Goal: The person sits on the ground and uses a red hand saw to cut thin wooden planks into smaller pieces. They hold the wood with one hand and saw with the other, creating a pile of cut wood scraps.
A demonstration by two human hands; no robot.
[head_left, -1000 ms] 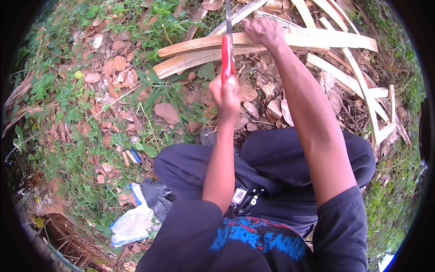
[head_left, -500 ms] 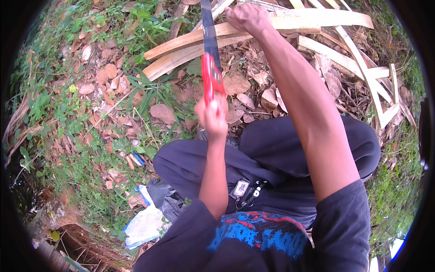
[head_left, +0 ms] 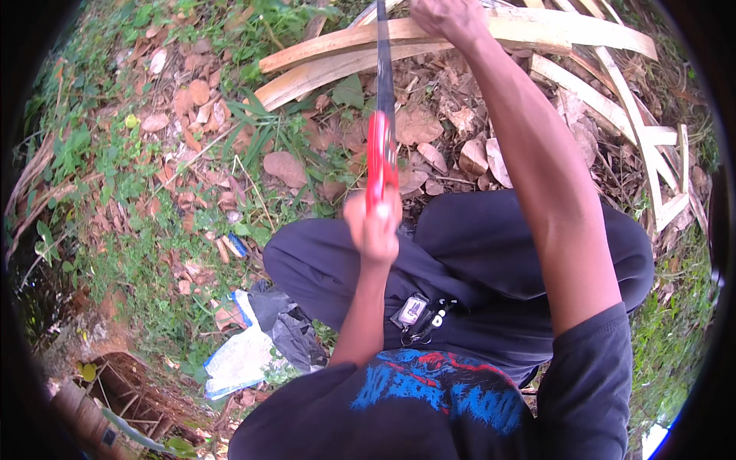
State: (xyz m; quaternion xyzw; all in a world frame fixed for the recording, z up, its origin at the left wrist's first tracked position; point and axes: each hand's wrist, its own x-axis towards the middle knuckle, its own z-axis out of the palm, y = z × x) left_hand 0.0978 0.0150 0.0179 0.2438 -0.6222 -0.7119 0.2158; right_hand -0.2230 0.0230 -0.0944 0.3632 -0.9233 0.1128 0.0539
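Note:
My left hand [head_left: 374, 234] is wrapped round the red handle of a handsaw [head_left: 385, 84], slightly smeared by motion. The dark blade points away from me and crosses a long pale wooden strip [head_left: 322, 50] near the top of the view. The tip of the blade runs out past the upper edge. To the right of the blade, my right hand [head_left: 452, 19] is closed on the same strip, its fingers partly cut off by the edge. A second wooden strip [head_left: 307, 79] lies just under the first, on the near side.
More pale wooden strips [head_left: 629, 107] lie crossed at the far right. Dry leaves [head_left: 414, 126] and green grass cover the ground. My crossed legs [head_left: 491, 238] are close below, with keys and a tag [head_left: 414, 310] on my lap. A white and blue plastic bag [head_left: 241, 360] lies at lower left.
My left hand has drawn the saw back toward me, and its handle sits lower. My right hand stays on the strip; the whole view has shifted a little.

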